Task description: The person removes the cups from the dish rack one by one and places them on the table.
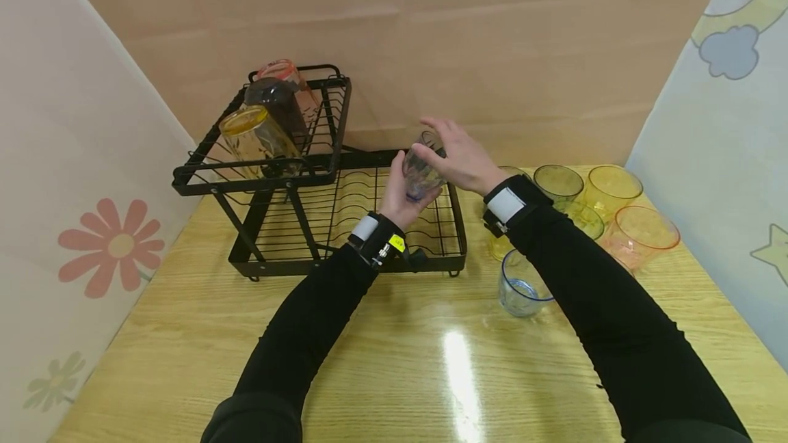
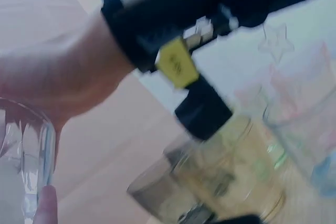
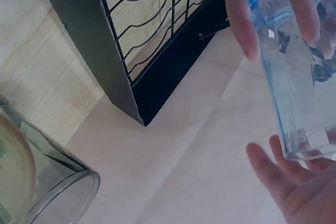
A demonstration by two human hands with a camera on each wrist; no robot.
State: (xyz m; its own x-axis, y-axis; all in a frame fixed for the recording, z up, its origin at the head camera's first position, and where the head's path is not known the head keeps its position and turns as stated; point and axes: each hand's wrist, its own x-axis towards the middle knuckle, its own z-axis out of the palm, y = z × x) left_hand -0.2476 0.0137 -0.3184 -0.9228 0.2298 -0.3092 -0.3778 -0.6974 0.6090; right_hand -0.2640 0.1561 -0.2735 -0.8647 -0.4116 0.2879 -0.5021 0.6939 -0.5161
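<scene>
A clear, faceted drinking glass (image 1: 421, 173) with a blue-tinted base is held tilted above the lower rack tier, base down. My left hand (image 1: 400, 198) grips it near the base; those fingers also wrap the blue end at the top of the right wrist view. My right hand (image 1: 463, 159) is by the glass's upper end, fingers spread and thumb apart. In the right wrist view the right hand (image 3: 294, 187) lies open beside the rim; whether it touches cannot be told. Part of the glass (image 2: 26, 166) shows at the left wrist view's left edge.
A black two-tier dish rack (image 1: 345, 264) stands at the back left. Its upper tier carries upturned red (image 1: 301, 91), dark grey (image 1: 277, 104) and yellow (image 1: 255, 135) glasses. Several coloured glasses stand at right, including an orange-red one (image 1: 643, 234); a blue-rimmed glass (image 1: 520, 296) sits nearer.
</scene>
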